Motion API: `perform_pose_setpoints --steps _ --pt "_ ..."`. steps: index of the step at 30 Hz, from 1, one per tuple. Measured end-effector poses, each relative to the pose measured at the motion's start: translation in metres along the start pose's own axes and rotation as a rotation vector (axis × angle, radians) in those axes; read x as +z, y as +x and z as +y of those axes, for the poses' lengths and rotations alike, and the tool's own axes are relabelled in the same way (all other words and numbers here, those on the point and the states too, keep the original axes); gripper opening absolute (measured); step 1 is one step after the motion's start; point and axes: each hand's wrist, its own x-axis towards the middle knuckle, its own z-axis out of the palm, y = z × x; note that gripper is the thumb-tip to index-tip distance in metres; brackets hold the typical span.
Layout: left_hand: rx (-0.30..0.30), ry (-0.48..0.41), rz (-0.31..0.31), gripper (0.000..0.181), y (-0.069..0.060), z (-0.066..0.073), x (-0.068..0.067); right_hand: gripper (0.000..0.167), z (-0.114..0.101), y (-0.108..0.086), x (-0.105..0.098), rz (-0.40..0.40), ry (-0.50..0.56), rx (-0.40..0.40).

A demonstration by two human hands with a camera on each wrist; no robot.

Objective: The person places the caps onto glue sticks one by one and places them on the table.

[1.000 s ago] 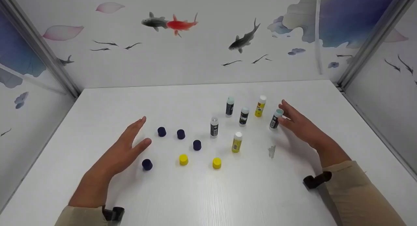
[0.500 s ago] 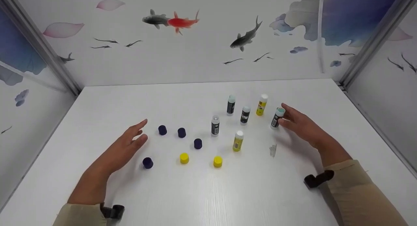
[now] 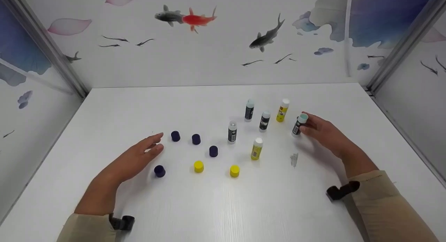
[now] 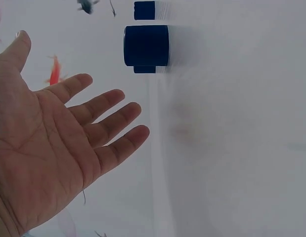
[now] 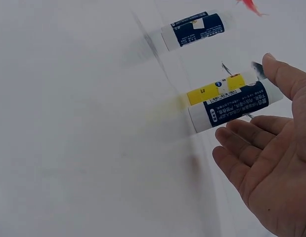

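Near my right hand (image 3: 329,135) stands a dark-labelled glue stick (image 3: 298,127), its cap off. In the right wrist view, thumb and fingers spread around this glue stick (image 5: 239,104), with a gap below it. Other uncapped glue sticks stand nearby: a dark one (image 3: 232,133), another dark one (image 3: 264,122), a yellow one (image 3: 256,150). My left hand (image 3: 130,161) is held above the table, fingers extended, palm inward and holding nothing. Beside it are a navy cap (image 3: 160,171) and another navy cap (image 3: 175,136); the left wrist view shows a navy cap (image 4: 147,45) beyond the fingertips.
Toward the middle lie a yellow cap (image 3: 199,166), a second yellow cap (image 3: 235,171) and more navy caps (image 3: 213,151). Behind stand a yellow glue stick (image 3: 282,111) and a dark one (image 3: 249,111). A grey smudge (image 3: 294,160) marks the white table (image 3: 195,207). Printed walls enclose it.
My left hand's thumb and fingers have come closer together, and the hand has shifted slightly right toward the navy caps. The right hand stays by the glue stick; the view tilts slightly.
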Motion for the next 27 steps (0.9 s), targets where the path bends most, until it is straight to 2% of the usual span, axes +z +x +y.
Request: perform_pose_setpoints --steps 6,20,27 --pt "-0.012 0.021 -0.019 0.078 0.001 0.001 0.001 0.082 0.003 0.002 0.0 0.012 0.002 -0.003" --pt "0.05 0.033 -0.077 0.076 0.002 -0.009 -0.004 0.077 0.008 0.004 0.001 0.015 0.023 0.003" --pt "0.044 0.02 -0.104 0.072 0.001 -0.012 -0.005 0.069 0.007 0.006 0.002 0.043 0.037 0.013"
